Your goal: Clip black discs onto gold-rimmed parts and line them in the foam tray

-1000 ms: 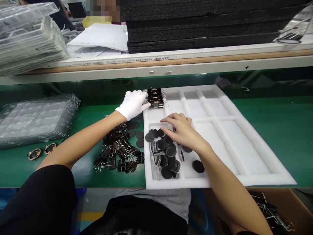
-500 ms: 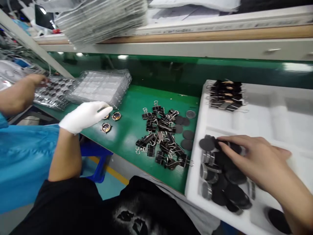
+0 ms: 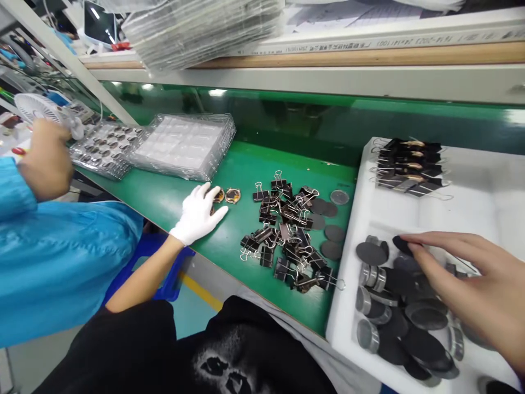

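Observation:
My left hand (image 3: 199, 214), in a white glove, lies with its fingers spread over the green bench, at a few small round watch cases (image 3: 233, 195). One case is partly hidden by its fingers. My bare right hand (image 3: 476, 284) pinches a thin black disc (image 3: 402, 244) between thumb and forefinger, above a white foam tray (image 3: 348, 306). Below it in the tray lie many loose black discs (image 3: 424, 347) and clear round pieces with ribbed rims (image 3: 368, 335). Between my hands sits a heap of black binder clips (image 3: 287, 230) with silver handles.
Several clips (image 3: 410, 167) clamp dark pieces in the tray's back corner. Flat black discs (image 3: 331, 250) and a clear disc (image 3: 339, 196) lie beside the tray. Clear plastic trays (image 3: 180, 145) stand at the back left, near a co-worker's blue sleeve (image 3: 16, 183). A shelf (image 3: 328, 76) runs above.
My left hand has come down and right over the watch cases, its fingers spreading. My right hand has lifted a black disc off the pile. The co-worker's hand has drawn back from the filled plastic tray.

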The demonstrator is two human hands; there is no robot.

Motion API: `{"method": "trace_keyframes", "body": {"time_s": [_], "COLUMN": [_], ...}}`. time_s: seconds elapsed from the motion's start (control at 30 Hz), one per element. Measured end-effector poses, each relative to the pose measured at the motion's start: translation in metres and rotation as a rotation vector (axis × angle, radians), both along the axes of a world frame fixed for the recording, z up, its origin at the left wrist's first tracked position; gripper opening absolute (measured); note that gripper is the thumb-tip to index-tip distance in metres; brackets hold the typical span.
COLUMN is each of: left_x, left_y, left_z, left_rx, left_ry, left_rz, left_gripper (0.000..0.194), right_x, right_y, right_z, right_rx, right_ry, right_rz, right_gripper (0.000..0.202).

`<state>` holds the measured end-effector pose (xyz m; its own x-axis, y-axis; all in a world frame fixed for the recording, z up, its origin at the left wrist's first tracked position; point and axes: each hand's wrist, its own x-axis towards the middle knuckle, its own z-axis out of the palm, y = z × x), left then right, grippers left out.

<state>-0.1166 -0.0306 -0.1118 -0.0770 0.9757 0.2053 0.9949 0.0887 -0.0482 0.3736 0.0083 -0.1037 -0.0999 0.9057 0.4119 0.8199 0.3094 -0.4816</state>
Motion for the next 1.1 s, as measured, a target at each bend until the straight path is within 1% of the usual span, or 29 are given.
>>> {"method": "trace_keyframes", "body": {"time_s": [0.1,0.17,0.23,0.33,0.4,0.47,0.53,0.57,0.63,0.67,0.73,0.8,0.87,0.9,0.97,1.03,1.1], "left_x": [0.029,0.040,0.046,0.049,0.049,0.045,0.040,0.038,0.042,0.049,0.075,0.116,0.162,0.183,0.217,0.237,0.245], "left_y": [0.011,0.022,0.038,0.064,0.079,0.089,0.093,0.094,0.092,0.090,0.082,0.071,0.062,0.059,0.058,0.063,0.070], "left_z": [0.006,0.015,0.026,0.040,0.046,0.051,0.059,0.065,0.078,0.085,0.097,0.103,0.103,0.101,0.096,0.091,0.088], "left_rx": [0.016,0.026,-0.033,-0.226,-0.304,-0.319,-0.291,-0.251,-0.117,-0.036,0.105,0.160,0.112,0.091,0.124,0.214,0.312], "left_ry": [-0.009,0.033,0.093,0.158,0.186,0.178,0.112,0.061,-0.060,-0.122,-0.220,-0.265,-0.254,-0.224,-0.177,-0.179,-0.185], "left_rz": [-0.074,-0.118,-0.214,-0.390,-0.458,-0.474,-0.473,-0.470,-0.474,-0.489,-0.560,-0.707,-0.903,-0.979,-1.085,-1.153,-1.204], "left_gripper": [0.071,0.077,0.077,0.067,0.067,0.069,0.070,0.071,0.074,0.077,0.082,0.083,0.079,0.075,0.069,0.068,0.068], "right_x": [-0.006,-0.010,-0.014,-0.017,-0.015,-0.013,-0.012,-0.013,-0.017,-0.021,-0.028,-0.033,-0.036,-0.037,-0.036,-0.034,-0.033], "right_y": [-0.005,-0.007,-0.008,-0.007,-0.006,-0.005,-0.004,-0.005,-0.008,-0.010,-0.014,-0.016,-0.018,-0.018,-0.017,-0.016,-0.014], "right_z": [0.008,0.013,0.019,0.027,0.030,0.030,0.029,0.029,0.030,0.032,0.035,0.037,0.037,0.036,0.033,0.030,0.028], "right_rx": [-0.004,-0.020,-0.057,-0.152,-0.246,-0.328,-0.372,-0.366,-0.291,-0.219,0.005,0.277,0.524,0.615,0.724,0.752,0.730], "right_ry": [0.084,0.166,0.268,0.437,0.537,0.641,0.787,0.860,0.934,0.923,0.837,0.698,0.537,0.461,0.355,0.289,0.252], "right_rz": [-0.029,-0.059,-0.099,-0.165,-0.192,-0.182,-0.115,-0.069,0.018,0.053,0.119,0.194,0.277,0.311,0.365,0.395,0.430], "right_gripper": [0.038,0.043,0.043,0.036,0.034,0.036,0.037,0.035,0.025,0.022,0.025,0.035,0.044,0.049,0.054,0.056,0.056]}}
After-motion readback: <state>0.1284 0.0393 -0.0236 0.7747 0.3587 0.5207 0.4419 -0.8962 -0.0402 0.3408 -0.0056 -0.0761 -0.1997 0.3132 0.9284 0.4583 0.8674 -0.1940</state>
